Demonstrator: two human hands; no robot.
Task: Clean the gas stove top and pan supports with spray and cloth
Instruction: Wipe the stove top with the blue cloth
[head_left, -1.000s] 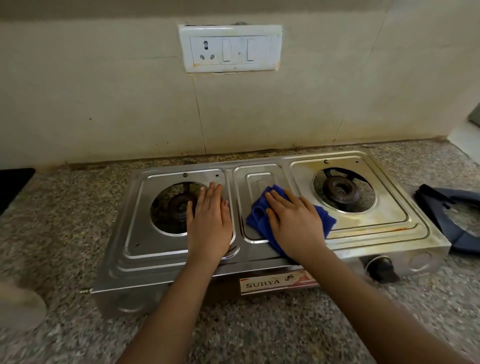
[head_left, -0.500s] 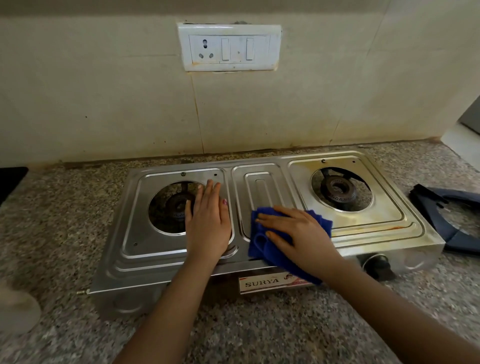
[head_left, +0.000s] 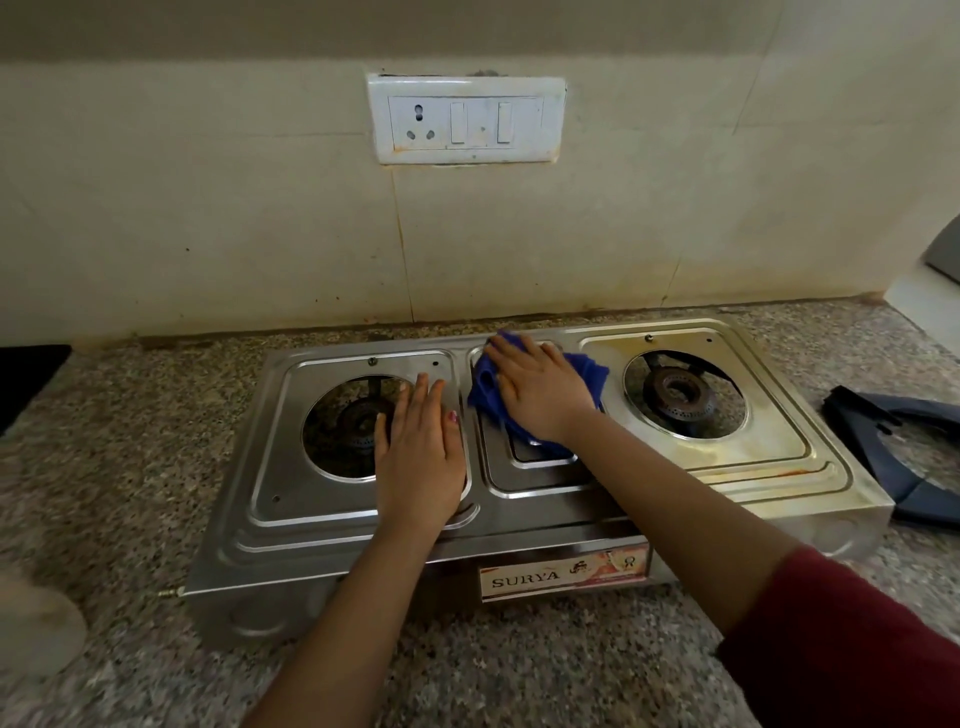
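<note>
A steel two-burner gas stove (head_left: 322, 530) sits on a speckled granite counter, both burners bare of pan supports. My left hand (head_left: 421, 457) lies flat, fingers together, on the stove top beside the left burner (head_left: 358, 423). My right hand (head_left: 540, 392) presses a blue cloth (head_left: 592, 371) onto the far part of the stove's middle panel. The right burner (head_left: 678, 397) sits in a panel with yellow-brown stains. A dark pan support (head_left: 914, 452) lies on the counter to the right of the stove.
A tiled wall with a white socket and switch plate (head_left: 465, 119) rises behind the stove. A dark object (head_left: 26, 379) sits at the far left edge. A blurred pale round thing (head_left: 36, 623) lies at the lower left. Granite counter (head_left: 519, 670) lies in front.
My right hand has slid the blue cloth from the front of the middle panel toward its back edge. My left hand has stayed flat on the stove.
</note>
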